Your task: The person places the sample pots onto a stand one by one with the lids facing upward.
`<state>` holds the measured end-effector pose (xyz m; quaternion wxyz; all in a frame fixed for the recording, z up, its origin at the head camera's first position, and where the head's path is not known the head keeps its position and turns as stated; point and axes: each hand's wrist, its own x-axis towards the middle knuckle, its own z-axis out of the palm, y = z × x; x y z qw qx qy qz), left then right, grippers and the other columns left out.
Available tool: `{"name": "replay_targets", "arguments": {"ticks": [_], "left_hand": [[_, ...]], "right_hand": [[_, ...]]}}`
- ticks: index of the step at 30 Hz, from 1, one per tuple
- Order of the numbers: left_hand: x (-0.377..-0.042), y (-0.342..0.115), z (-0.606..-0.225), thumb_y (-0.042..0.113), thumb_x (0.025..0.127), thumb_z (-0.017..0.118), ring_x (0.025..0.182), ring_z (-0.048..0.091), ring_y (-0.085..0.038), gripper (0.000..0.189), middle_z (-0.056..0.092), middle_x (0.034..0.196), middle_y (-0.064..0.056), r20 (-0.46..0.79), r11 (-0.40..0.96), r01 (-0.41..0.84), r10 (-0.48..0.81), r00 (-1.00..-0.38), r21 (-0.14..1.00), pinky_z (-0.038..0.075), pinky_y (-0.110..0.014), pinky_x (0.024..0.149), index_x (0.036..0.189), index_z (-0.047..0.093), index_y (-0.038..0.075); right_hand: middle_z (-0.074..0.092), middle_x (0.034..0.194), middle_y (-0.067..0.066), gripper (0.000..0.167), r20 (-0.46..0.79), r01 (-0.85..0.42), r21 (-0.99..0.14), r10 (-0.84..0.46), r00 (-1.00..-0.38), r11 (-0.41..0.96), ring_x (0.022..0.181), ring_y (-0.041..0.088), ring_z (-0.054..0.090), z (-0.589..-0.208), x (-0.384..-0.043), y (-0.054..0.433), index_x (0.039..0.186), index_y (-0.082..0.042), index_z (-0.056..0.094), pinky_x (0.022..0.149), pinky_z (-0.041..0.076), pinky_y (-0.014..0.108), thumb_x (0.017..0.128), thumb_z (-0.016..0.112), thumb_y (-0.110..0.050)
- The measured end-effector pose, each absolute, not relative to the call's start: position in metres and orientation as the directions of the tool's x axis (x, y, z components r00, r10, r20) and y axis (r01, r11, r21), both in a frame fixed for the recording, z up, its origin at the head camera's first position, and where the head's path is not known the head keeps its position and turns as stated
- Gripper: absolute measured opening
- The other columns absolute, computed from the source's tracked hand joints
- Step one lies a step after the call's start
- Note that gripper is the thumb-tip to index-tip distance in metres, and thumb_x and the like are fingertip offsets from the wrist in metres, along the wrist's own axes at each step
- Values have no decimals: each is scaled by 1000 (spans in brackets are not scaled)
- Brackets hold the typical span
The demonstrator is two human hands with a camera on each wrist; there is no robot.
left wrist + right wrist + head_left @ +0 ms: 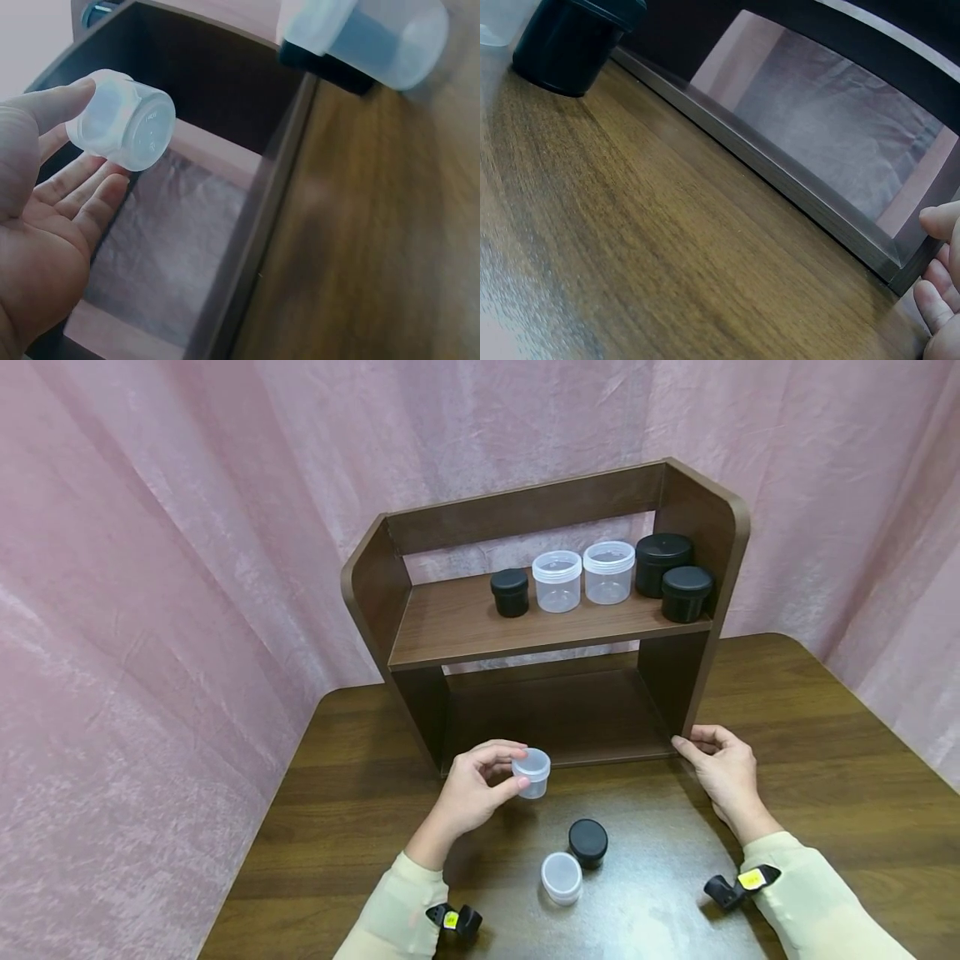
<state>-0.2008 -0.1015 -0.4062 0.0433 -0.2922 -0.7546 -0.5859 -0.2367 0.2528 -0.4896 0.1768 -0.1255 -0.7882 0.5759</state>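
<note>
Between thumb and fingers my left hand (474,787) pinches a small clear plastic jar (533,774) with a whitish lid, held above the table just in front of the shelf. In the left wrist view the base of this jar (150,131) faces the camera. My right hand (725,774) is at the lower right front corner of the brown wooden shelf (547,643), thumb against its front edge and fingers round the outer side. On the table in front lie a black-lidded jar (588,842) and another small clear jar (562,878), side by side.
On the upper board stand a small black jar (510,592), two clear jars (557,582) (609,573), and a large black jar (663,565) behind a smaller black jar (686,594). A pink curtain (225,527) hangs behind the wooden table (337,827).
</note>
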Motion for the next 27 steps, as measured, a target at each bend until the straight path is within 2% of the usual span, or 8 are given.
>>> {"name": "replay_targets", "arguments": {"ticks": [6, 11, 14, 21, 27], "left_hand": [[-212, -93, -409, 5, 82, 76, 103, 63, -19, 25, 64, 117, -5, 472, 105, 556, 414, -778, 824, 53, -37, 87, 107, 69, 2], [-199, -79, -376, -7, 79, 74, 103, 62, -23, 26, 63, 116, -18, 520, 53, 594, 425, -741, 803, 53, -40, 88, 104, 67, -8], [-193, -74, -365, -9, 78, 74, 103, 62, -25, 26, 63, 114, -22, 542, 34, 616, 441, -716, 787, 53, -42, 88, 103, 66, -10], [-205, -71, -379, -2, 78, 77, 102, 62, -20, 28, 64, 115, -11, 549, 35, 629, 452, -703, 777, 53, -35, 87, 104, 69, -1], [-209, -66, -374, 4, 79, 78, 102, 62, -19, 28, 64, 115, -7, 559, 26, 639, 459, -690, 769, 53, -34, 87, 106, 69, 1]], "right_hand": [[59, 79, -11, 33, 133, -7, -957, 417, -899, 291, 74, 1, 54, -491, -235, 256, 102, 2, 63, 56, 46, 13, 81, 79, -19], [59, 79, -12, 30, 136, -22, -964, 422, -897, 263, 75, 2, 55, -494, -233, 257, 100, 1, 63, 58, 46, 13, 81, 79, -16], [59, 80, -12, 27, 133, -35, -972, 417, -899, 233, 77, 2, 55, -497, -233, 256, 99, 0, 63, 59, 46, 12, 81, 78, -14], [60, 83, -11, 24, 146, -82, -979, 360, -921, 189, 80, 4, 55, -499, -239, 255, 99, -1, 63, 61, 46, 13, 82, 77, -12], [59, 83, -10, 23, 138, -80, -982, 364, -921, 170, 80, 5, 55, -497, -244, 257, 97, -2, 63, 61, 47, 12, 82, 78, -12]]}}
